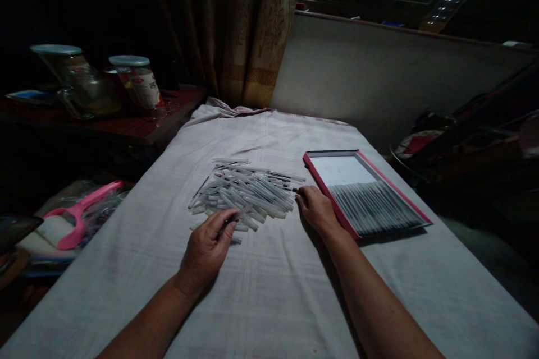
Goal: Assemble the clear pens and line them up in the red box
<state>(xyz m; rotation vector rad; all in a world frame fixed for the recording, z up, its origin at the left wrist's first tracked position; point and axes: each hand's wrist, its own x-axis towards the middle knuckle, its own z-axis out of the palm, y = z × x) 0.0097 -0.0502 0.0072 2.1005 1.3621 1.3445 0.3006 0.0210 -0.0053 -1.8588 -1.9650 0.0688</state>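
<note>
A loose pile of slim, translucent pen-like tubes (252, 193), some with dark ends, lies on the pale cloth. My left hand (208, 244) is at the near left edge of the pile, thumb and fingers pinched on one clear tube that points up and to the right. At the pile's right side, my right hand (315, 207) has its fingertips closed at the dark end of another tube. Beside that hand stands an open red-rimmed box (330, 190), with a row of similar tubes (381, 207) side by side over its near part and a bare white base behind them.
A checked pale cloth (269, 291) covers the surface. On the left, a dark red table (168, 118) bears lidded jars (143, 84) and a glass jug (88, 95). Lower left lies a pink-handled thing (80, 216). Behind are a curtain (244, 28) and a low wall (337, 61).
</note>
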